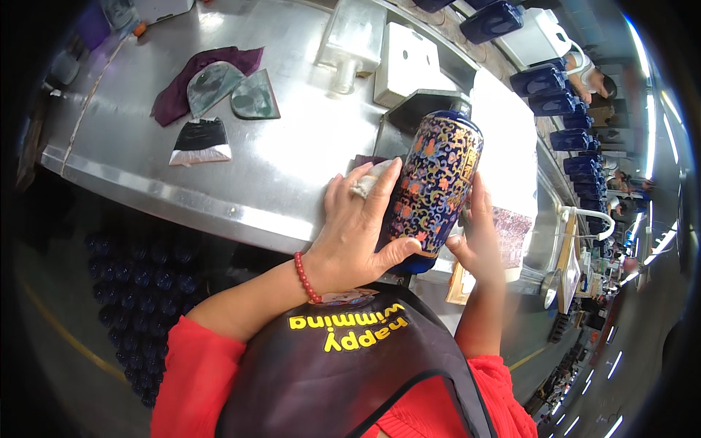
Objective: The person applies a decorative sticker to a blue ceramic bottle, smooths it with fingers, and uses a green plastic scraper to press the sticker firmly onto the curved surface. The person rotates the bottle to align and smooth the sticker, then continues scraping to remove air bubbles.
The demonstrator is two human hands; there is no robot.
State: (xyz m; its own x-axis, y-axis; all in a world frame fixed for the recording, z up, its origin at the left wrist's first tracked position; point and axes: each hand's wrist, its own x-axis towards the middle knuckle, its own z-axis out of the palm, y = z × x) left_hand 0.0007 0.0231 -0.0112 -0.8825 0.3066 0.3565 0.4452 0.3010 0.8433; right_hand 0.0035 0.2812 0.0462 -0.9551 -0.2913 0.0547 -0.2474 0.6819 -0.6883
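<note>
A dark blue bottle (437, 182) with a colourful floral pattern and gold lettering stands tilted at the table's near edge, its neck pointing away. Against its left side rests my left hand (352, 232), thumb across the lower body and fingers along the flank, with a crumpled whitish cloth (369, 180) at the fingers. My right hand (478, 237) presses the bottle's right side, its fingers upright and partly blurred. Between them the two hands hold the bottle. Beside the right hand lies a patterned decal sheet (512, 232). The bottle's underside is hidden.
On the metal table (292, 66) lie a purple cloth (175, 95), two greenish rounded scrapers (255, 97) and a black-and-white pad (201, 142). A clear bottle (352, 44) and a white box (410, 62) stand behind. Blue bottles (551, 102) line the right; more (142, 281) stand below left.
</note>
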